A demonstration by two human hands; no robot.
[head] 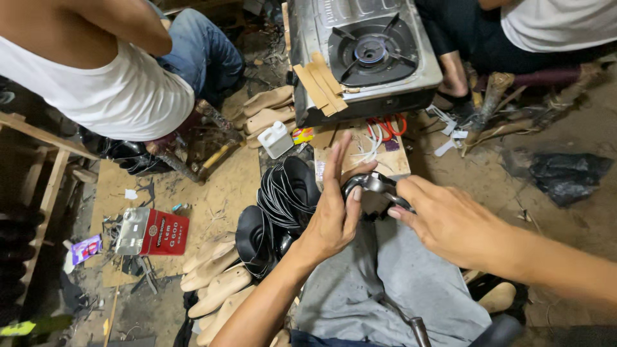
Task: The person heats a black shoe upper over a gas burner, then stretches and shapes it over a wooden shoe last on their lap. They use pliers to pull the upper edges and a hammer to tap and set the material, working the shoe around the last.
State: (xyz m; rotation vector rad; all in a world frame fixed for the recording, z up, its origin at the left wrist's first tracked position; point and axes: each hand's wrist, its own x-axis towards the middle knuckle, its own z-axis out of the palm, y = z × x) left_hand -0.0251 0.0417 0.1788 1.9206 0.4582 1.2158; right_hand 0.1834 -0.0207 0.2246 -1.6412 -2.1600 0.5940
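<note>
Glossy black, perhaps leather, shoe upper (pixel 373 189); matt wooden shoe lasts (pixel 218 283).

One cam only, on my head, pitched steeply down over my lap and the floor (pixel 565 160) ahead. Close range: my forearms enter from the bottom edge, left hand (pixel 334 212) and right hand (pixel 450 222) sit mid-frame. Wide lens, so the top edge reaches a gas stove (pixel 366 54) and two seated people past it. No second view to overlap with.

One gas stove (pixel 366 54), one white jug (pixel 277 139), one red tin (pixel 154 232), two hands (pixel 334 212).
</note>
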